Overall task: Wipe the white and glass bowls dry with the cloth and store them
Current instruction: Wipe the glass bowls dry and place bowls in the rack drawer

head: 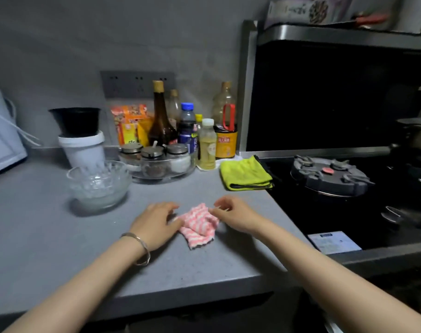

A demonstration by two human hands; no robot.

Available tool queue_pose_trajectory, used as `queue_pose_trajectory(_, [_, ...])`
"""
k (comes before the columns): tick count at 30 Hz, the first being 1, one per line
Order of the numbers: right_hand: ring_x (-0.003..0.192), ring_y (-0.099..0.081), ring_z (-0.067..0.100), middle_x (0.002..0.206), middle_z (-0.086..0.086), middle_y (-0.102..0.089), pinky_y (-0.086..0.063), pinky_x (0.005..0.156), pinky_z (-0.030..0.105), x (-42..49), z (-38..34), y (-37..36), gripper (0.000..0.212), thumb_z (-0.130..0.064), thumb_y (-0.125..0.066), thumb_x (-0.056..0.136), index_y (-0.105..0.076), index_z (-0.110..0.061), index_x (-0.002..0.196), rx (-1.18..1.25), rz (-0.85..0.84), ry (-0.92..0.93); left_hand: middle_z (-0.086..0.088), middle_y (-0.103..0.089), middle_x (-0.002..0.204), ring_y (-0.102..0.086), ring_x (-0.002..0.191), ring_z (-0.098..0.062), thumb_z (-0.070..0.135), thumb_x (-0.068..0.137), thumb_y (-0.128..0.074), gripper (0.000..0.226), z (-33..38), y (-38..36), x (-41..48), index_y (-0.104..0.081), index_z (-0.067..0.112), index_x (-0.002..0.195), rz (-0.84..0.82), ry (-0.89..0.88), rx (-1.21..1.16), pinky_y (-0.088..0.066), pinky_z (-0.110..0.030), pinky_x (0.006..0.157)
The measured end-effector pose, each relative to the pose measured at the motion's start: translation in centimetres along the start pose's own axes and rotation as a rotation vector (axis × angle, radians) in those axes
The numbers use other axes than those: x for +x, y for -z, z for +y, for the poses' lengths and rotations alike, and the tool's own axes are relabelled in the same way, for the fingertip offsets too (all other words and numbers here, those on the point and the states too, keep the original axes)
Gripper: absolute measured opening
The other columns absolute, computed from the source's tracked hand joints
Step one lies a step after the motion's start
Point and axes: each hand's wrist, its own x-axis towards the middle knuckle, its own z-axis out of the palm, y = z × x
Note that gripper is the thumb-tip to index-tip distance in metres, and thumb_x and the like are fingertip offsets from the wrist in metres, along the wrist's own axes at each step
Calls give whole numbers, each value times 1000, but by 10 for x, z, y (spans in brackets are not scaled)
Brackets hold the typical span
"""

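Right hand [233,216] pinches the crumpled pink-and-white striped cloth [199,224], left hand [154,222] touching it, hold unclear — the clear cut-glass bowl [98,186] at ten o'clock, if wet, could slip onto the grey bench [48,248].

left hand [154,222] palm-down with fingers [167,207] loosely curved, right hand [233,213] near it, thumb and forefinger in a pinch

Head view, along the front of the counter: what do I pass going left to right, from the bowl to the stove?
glass bowl → left hand → pink striped cloth → right hand → stove burner
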Motion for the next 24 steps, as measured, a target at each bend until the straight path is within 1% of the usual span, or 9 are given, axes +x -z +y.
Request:
queue_pose_trajectory(3, [92, -60, 14, 97, 0, -65, -45, 84, 30, 2, -8, -6, 26, -43, -70, 80, -66, -21, 94, -57, 16, 101, 9, -53, 127, -44, 120, -17, 73, 70, -35, 71, -5, 2, -2, -51, 37, 129, -17, -125, -16, -34, -28, 102])
queue_pose_trajectory(7, [93, -55, 12, 95, -6, -59, -43, 84, 30, -15, -15, -1, 31, -61, -69, 64, -61, -32, 71, -304, 16, 283, 14, -52, 111, -47, 111, -12, 64, 82, -46, 41, -12, 1, -1, -61, 39, 111, -24, -170, -82, -36, -31, 101])
queue_pose_trajectory(11, [97, -55, 12, 95, -7, -62, -39, 88, 31, -26, -25, -4, 12, -35, -71, 76, -61, -29, 74, -346, 149, 460, 10, -62, 105, -53, 105, -12, 58, 82, -46, 37, -16, 0, -3, -64, 33, 103, 6, -166, -217, -39, -29, 98])
queue_pose_trajectory(13, [94, -52, 8, 92, -11, -62, -34, 88, 26, -31, -26, -8, 19, -45, -62, 79, -65, -27, 78, -354, 164, 540, 10, -65, 100, -56, 97, -10, 47, 90, -52, 24, -14, 1, -3, -63, 29, 102, 32, -111, -276, -43, -28, 93])
queue_pose_trajectory(16, [88, -47, 5, 88, -13, -61, -28, 85, 21, -38, -19, -17, 35, -55, -51, 82, -71, -26, 83, -498, 46, 614, 7, -63, 93, -54, 83, -9, 43, 88, -59, 26, -9, 1, 1, -61, 22, 104, 31, -29, -263, -44, -24, 79])
queue_pose_trajectory(18, [86, -49, 6, 87, -12, -63, -32, 84, 22, -38, -16, -19, 26, -47, -58, 87, -72, -25, 83, -443, 40, 591, 8, -62, 82, -53, 73, -9, 31, 83, -68, 19, -4, -1, 4, -63, 20, 98, 12, -5, -321, -46, -25, 75])
queue_pose_trajectory(20, [94, -52, 3, 98, -14, -62, -41, 88, 27, -33, -16, -19, 20, -43, -64, 85, -68, -26, 93, -243, 107, 501, 8, -61, 75, -54, 66, -6, 14, 81, -70, 11, 1, 0, 4, -64, 22, 85, 7, -19, -487, -48, -26, 74])
queue_pose_trajectory(22, [115, -47, 2, 122, -17, -52, -42, 98, 29, -26, -24, -15, 55, -54, -70, 76, -55, -28, 122, 20, 154, 334, 4, -63, 81, -56, 70, -8, 6, 85, -66, 18, 5, 7, 2, -62, 24, 81, 39, -58, -684, -48, -25, 73])
queue_pose_trajectory(24, [127, -43, 9, 136, -11, -44, -38, 102, 27, -19, -36, -10, 83, -53, -73, 67, -41, -24, 138, 274, 27, 142, 3, -61, 89, -58, 75, -11, 4, 90, -59, 15, 8, 21, -3, -60, 18, 86, 61, -108, -847, -49, -22, 70])
